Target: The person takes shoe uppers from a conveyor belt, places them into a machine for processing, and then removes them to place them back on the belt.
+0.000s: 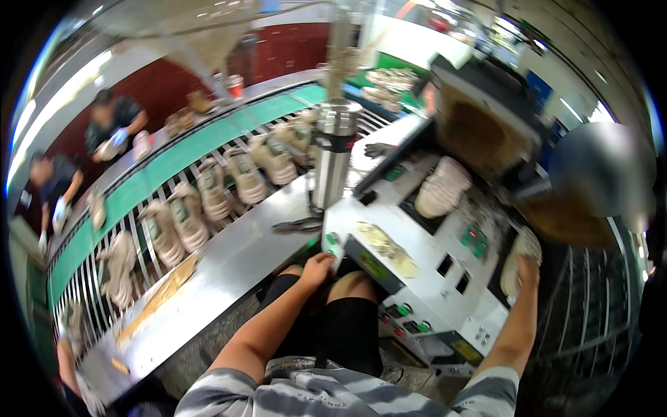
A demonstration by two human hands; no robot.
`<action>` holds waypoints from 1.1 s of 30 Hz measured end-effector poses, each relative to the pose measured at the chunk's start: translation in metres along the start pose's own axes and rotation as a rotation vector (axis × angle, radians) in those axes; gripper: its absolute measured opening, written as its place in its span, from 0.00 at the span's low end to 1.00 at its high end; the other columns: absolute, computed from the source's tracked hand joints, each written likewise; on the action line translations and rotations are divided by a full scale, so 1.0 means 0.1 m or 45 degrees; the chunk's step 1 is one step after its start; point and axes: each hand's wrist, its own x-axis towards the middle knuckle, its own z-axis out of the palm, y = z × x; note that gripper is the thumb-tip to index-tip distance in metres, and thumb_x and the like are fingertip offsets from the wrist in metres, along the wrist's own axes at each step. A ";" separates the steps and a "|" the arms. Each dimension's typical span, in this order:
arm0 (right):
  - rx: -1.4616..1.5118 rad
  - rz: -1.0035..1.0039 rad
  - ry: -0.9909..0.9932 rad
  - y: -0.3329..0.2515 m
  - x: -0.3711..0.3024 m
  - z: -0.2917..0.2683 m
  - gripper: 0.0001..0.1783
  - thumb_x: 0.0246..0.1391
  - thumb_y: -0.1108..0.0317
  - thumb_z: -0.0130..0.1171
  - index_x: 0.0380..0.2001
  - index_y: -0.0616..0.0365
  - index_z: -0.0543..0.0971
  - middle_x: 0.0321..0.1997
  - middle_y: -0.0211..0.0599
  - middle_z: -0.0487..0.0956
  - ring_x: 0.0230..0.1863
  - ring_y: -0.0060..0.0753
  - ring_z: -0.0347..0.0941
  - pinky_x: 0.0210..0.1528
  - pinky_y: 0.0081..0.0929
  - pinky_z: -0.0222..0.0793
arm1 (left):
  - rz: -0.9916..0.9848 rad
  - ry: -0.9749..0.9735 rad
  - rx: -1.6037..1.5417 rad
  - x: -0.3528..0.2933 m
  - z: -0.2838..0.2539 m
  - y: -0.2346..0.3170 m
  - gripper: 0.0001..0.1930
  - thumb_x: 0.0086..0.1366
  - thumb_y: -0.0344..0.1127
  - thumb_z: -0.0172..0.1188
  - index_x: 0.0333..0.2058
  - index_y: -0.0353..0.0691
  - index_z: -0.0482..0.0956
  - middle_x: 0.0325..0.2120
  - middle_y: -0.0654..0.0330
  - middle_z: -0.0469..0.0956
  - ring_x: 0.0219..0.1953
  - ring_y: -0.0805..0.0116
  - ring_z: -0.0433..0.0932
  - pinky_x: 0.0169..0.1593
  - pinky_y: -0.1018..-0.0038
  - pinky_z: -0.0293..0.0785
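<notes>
My left hand (318, 270) is closed, fingers curled, at the front left corner of the white machine (417, 258), just below a green button (331, 238). I see nothing held in it. At the machine's right side my right hand (529, 270) grips a beige shoe (515, 267), which lies along the right station. Part of that shoe is covered by my fingers. Another beige shoe (443, 187) sits sole up in the machine's left station, under a raised black lid (490, 118) with a brown inner face.
A steel flask (333, 149) stands behind the machine's left corner. Beige shoes (212, 187) line a roller rack beside a green conveyor belt (174, 154). A steel table (229, 260) carries a strip of brown cardboard (156, 300). Other people work at the far left. A dark rack (590, 306) stands at right.
</notes>
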 end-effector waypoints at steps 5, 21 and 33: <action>-0.033 0.216 0.238 -0.14 -0.32 0.00 0.43 0.42 0.41 0.58 0.59 0.55 0.68 0.60 0.50 0.70 0.62 0.54 0.64 0.61 0.49 0.58 | 0.188 0.015 0.550 -0.47 -0.34 -0.33 0.15 0.59 0.41 0.57 0.37 0.36 0.82 0.29 0.54 0.82 0.33 0.65 0.80 0.41 0.69 0.75; 0.570 -0.827 1.269 -0.27 -3.32 0.45 0.17 0.49 0.64 0.58 0.38 0.66 0.74 0.40 0.47 0.75 0.42 0.50 0.71 0.42 0.40 0.67 | 0.286 -0.323 0.524 -0.73 -0.33 -0.39 0.18 0.53 0.41 0.61 0.39 0.34 0.80 0.32 0.52 0.81 0.36 0.58 0.81 0.43 0.67 0.75; 2.048 -0.861 -1.456 -1.85 -5.36 1.37 0.36 0.51 0.54 0.56 0.56 0.71 0.65 0.58 0.50 0.69 0.58 0.49 0.66 0.62 0.43 0.59 | 0.826 -0.340 -0.512 -2.20 -1.16 1.19 0.48 0.43 0.45 0.78 0.60 0.34 0.62 0.56 0.56 0.69 0.58 0.65 0.66 0.62 0.65 0.61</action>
